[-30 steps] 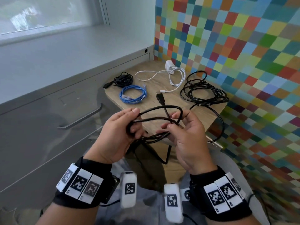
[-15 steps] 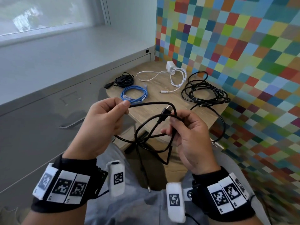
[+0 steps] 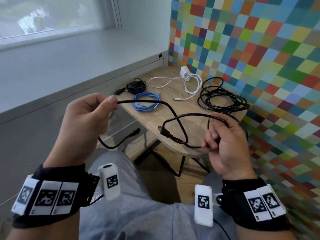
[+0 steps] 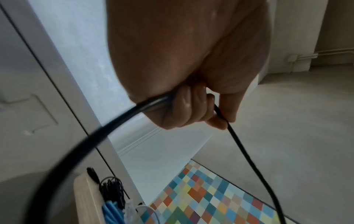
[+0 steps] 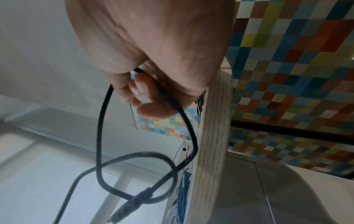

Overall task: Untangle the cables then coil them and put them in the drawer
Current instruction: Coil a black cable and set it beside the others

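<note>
Hands are pulling apart now. A second ago both were bunched together on a wad of loops; now the left hand (image 3: 86,118) is sitting well out to the left and the right hand (image 3: 225,144) out to the right, with the black cable (image 3: 166,108) stretching between them above the near edge of the wooden side table (image 3: 188,108).

Left thumb and forefinger are pinching the cable, other fingers curling under it (left wrist view confirms); a slack tail is dropping below toward the lap.

Right fingers are clenching around a single remaining loop; the plug end (image 3: 163,131) is poking through it, crossing over.

Read: the tangle is mostly opening up, one crossing left. I'd expect the plug needs feeding back out of that loop before coiling can start.

Waiting on the table: blue ethernet cable (image 3: 145,103) coiled near-left, small black cable bundle (image 3: 135,86) far-left, white charger and cable (image 3: 187,80) at the far side, big black cable pile (image 3: 223,99) on the right. Drawer front (image 3: 52,144) on the left is looking closed, nothing stowed as far as I can tell.
</note>
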A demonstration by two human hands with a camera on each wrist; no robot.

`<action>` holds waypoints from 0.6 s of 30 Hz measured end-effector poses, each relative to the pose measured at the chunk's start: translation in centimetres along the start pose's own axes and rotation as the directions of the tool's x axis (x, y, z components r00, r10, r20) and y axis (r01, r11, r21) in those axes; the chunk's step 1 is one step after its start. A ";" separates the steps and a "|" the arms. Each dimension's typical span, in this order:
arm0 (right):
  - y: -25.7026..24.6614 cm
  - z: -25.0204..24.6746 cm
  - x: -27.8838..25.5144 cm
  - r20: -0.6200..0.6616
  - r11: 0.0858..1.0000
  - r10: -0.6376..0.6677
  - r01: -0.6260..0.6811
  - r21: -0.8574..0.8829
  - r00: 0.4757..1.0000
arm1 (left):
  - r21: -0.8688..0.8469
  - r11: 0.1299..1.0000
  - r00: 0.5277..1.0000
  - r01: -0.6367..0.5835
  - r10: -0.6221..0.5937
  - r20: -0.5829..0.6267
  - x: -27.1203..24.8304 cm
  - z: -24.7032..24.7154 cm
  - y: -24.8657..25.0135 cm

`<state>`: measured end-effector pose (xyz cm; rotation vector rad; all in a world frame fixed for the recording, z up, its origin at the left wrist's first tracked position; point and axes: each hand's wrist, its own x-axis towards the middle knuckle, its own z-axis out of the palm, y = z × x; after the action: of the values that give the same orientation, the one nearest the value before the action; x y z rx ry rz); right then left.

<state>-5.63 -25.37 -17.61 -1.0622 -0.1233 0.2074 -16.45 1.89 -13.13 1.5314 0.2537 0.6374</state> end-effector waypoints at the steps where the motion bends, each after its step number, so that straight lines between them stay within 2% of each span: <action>1: 0.0 0.0 -0.1 0.074 1.000 0.009 -0.008 -0.005 0.997 | -0.061 0.998 1.000 -0.002 0.001 -0.014 0.0 0.3 0.0; 3: 0.2 0.0 -0.6 0.267 0.999 0.052 -0.049 -0.016 0.962 | -0.151 0.989 0.998 -0.009 0.000 -0.057 -0.1 1.0 0.0; 5: 0.5 0.3 -1.1 0.446 0.996 0.085 -0.080 -0.032 0.891 | -0.196 0.981 0.997 -0.019 0.003 -0.083 -0.1 1.6 0.2; 7: 0.9 0.8 -1.6 0.545 0.995 0.092 -0.094 -0.024 0.833 | -0.222 0.975 0.998 -0.018 0.003 -0.068 -0.2 2.0 0.3; 12: 1.5 1.4 -1.8 0.510 0.992 0.112 -0.129 -0.003 0.853 | -0.144 0.988 0.991 0.046 -0.027 0.128 -0.7 2.5 0.3; 14: 1.3 1.1 -1.7 0.475 0.992 0.123 -0.114 -0.047 0.871 | -0.113 0.993 0.987 0.038 -0.019 0.159 -0.9 2.5 0.4; 16: 0.8 0.6 -1.5 0.452 0.986 0.164 -0.139 -0.088 0.877 | -0.120 0.993 0.994 0.002 0.011 0.104 -0.8 2.2 0.5; 18: 0.4 0.0 -1.3 0.495 0.975 0.223 -0.194 -0.110 0.840 | -0.170 0.984 0.998 -0.054 0.047 -0.048 -0.3 1.2 0.8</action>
<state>-6.97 -25.47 -17.93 -1.0562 -0.4918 0.6871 -16.20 0.67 -12.32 1.3636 0.1884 0.7151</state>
